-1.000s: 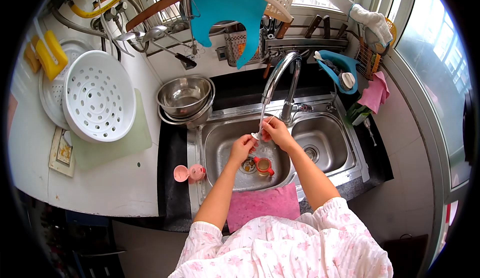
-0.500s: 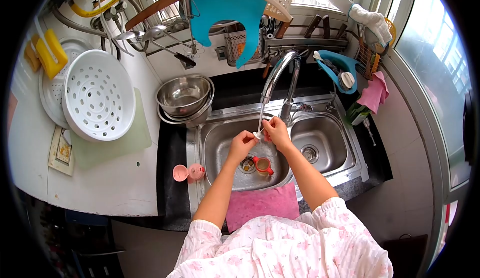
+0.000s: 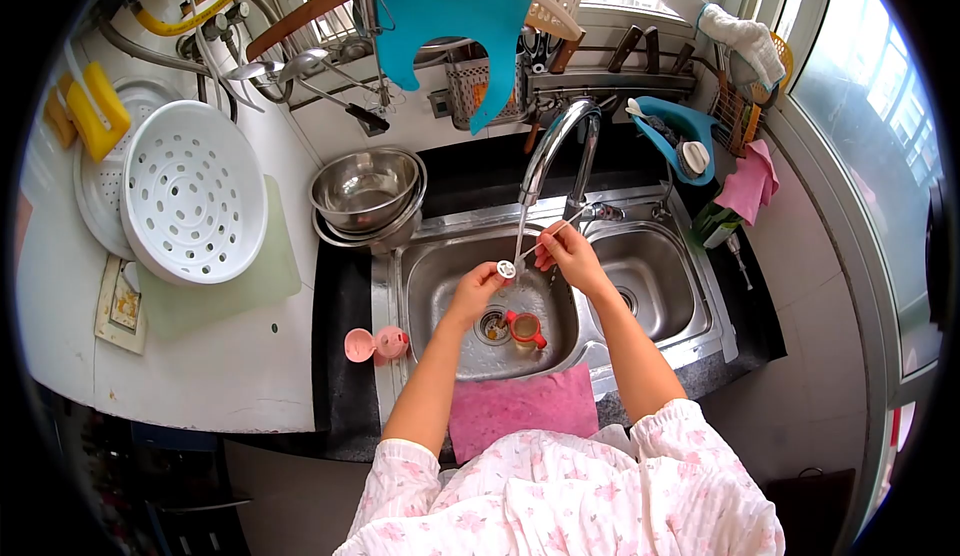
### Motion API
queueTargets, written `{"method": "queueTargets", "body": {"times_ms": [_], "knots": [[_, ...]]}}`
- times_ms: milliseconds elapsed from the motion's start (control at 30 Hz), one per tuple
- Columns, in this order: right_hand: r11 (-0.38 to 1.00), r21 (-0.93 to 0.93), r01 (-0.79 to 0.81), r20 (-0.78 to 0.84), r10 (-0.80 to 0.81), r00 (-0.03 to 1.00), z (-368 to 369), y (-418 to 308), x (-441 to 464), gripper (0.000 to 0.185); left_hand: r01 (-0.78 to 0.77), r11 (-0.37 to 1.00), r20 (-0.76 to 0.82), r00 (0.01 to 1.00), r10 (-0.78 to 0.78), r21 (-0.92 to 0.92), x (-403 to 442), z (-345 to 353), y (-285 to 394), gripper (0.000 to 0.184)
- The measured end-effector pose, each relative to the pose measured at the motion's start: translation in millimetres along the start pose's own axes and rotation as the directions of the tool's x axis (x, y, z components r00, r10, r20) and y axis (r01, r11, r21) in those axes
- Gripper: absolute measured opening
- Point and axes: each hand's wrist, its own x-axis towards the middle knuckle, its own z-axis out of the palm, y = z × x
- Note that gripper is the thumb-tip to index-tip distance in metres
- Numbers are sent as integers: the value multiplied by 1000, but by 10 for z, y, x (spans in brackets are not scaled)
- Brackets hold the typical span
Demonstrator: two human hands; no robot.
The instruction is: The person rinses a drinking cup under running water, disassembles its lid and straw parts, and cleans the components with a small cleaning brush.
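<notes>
Over the left sink basin (image 3: 422,296), my left hand (image 3: 480,288) pinches a small round white part (image 3: 506,269). My right hand (image 3: 568,254) is closed on a thin white stick (image 3: 571,220), just right of the water stream. Water runs from the chrome faucet (image 3: 550,151) between my two hands. Below them in the basin, near the drain (image 3: 492,326), stands a small cup with red handles (image 3: 525,328). A pink lid (image 3: 391,342) lies opened on the left edge of the sink.
Stacked steel bowls (image 3: 368,191) stand behind left. A pink cloth (image 3: 525,408) hangs over the front edge. A white colander (image 3: 195,192) leans at the left. The right basin (image 3: 645,281) adjoins; a blue holder (image 3: 672,136) and knives (image 3: 627,49) are at the back.
My right hand has moved right, away from the white part, and more of the stick shows. My left hand has shifted slightly left, and the part's round face now shows.
</notes>
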Motion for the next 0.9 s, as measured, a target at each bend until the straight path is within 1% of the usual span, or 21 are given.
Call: {"method": "queueTargets", "body": {"times_ms": [67,233,300,333,467,533,567,633,733,767,833,867,900], "knots": [[998,-45,47,-4,-47,999,-11,29,-47,9,-8,1000,1,1000,8,20,-4,1,7,20],[999,-22,29,-24,-29,999,61,60,-102,9,8,1000,-8,1000,-8,11,25,61,47,19],[988,-136,66,-39,-72,997,96,53,-122,9,15,1000,-20,1000,-15,13,15,77,65,18],[989,-136,52,-62,-61,996,104,52,-126,9,20,1000,-36,999,-19,13,17,83,66,17],[989,-126,71,-44,-77,996,164,79,-137,9,-1,1000,-40,999,1,17,39,66,2,19],[975,-217,57,-29,-65,997,228,91,-149,9,-21,998,-31,999,19,-63,56,77,-46,18],[974,-217,57,-29,-65,997,251,99,-145,9,-21,998,-30,999,19,-63,65,76,-69,18],[971,-228,69,-85,-90,992,285,128,-132,11,-18,999,-6,1000,17,-31,70,82,-81,18],[969,-236,71,-132,-104,986,300,154,-93,13,-17,999,-23,1000,16,-51,54,103,-50,15],[969,-236,71,-133,-104,986,289,175,-89,13,-16,999,-23,1000,15,-51,54,92,-49,15],[927,-360,101,-88,-142,986,278,167,-89,13,12,1000,-19,1000,-12,2,48,45,-43,17],[927,-360,102,-86,-142,986,285,138,-99,13,12,1000,-20,1000,-12,2,47,20,-42,17],[944,-322,74,-115,-117,987,284,104,-121,15,5,1000,-41,999,-4,18,45,0,-44,18]]}}
